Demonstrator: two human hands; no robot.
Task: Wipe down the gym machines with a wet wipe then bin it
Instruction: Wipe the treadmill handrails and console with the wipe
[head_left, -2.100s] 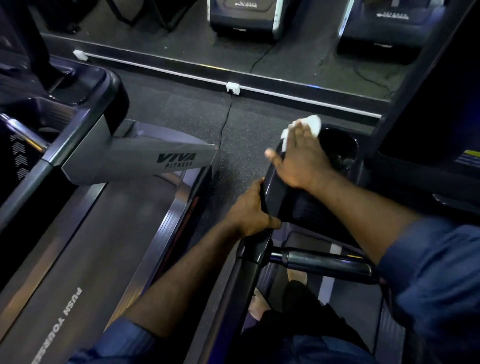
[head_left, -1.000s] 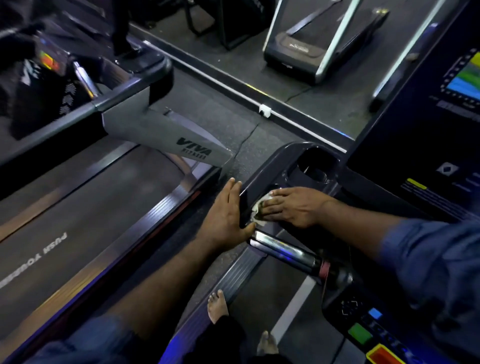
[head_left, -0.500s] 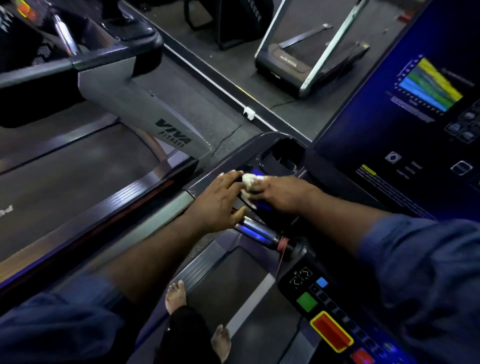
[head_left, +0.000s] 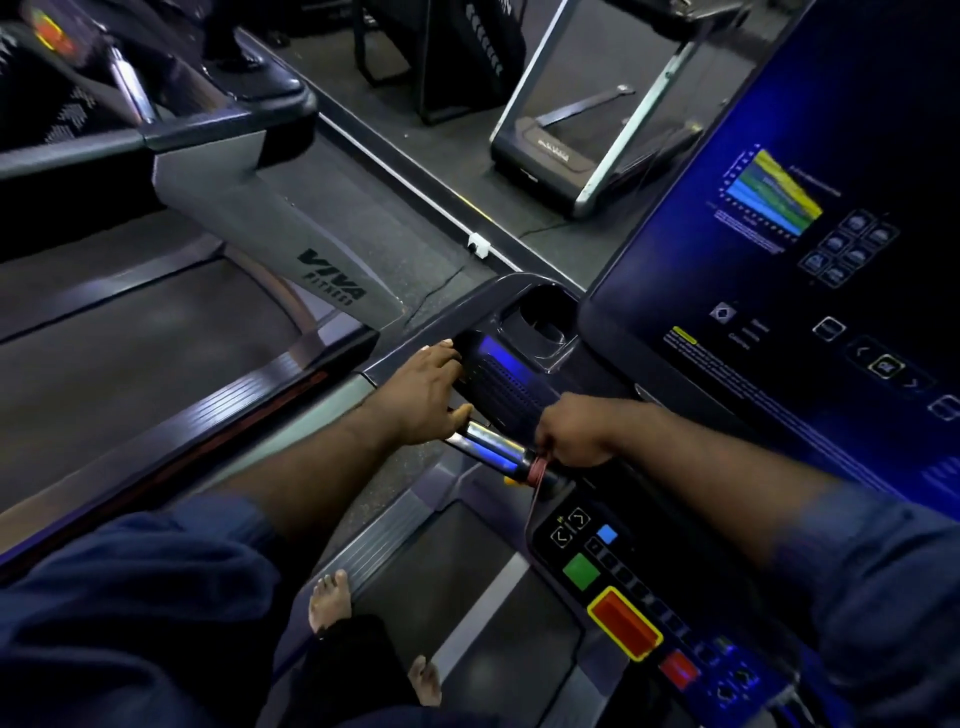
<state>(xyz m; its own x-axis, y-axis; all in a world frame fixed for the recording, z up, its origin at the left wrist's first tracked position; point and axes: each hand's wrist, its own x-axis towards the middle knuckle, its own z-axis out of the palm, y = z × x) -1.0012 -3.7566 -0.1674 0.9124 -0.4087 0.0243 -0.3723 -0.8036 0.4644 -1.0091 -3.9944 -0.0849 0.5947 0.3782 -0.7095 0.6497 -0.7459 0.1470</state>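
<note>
Dark rubber floor (head_left: 415, 208) runs between a neighbouring machine (head_left: 291, 228) and the treadmill (head_left: 498, 374) on which the person stands barefoot. The left hand (head_left: 421, 395) lies flat, fingers straight, on the left edge of the console tray, with its thumb touching the chrome handlebar (head_left: 488, 447). The right hand (head_left: 574, 436) is curled over the same handlebar, just beside a red band (head_left: 537, 470). The wet wipe is hidden; whether it lies under the right hand cannot be told. The lit screen (head_left: 779, 234) stands to the right.

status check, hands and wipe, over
Left hand flat on console. Right hand curled on chrome bar, wipe hidden. Red cord hangs by that hand.
</note>
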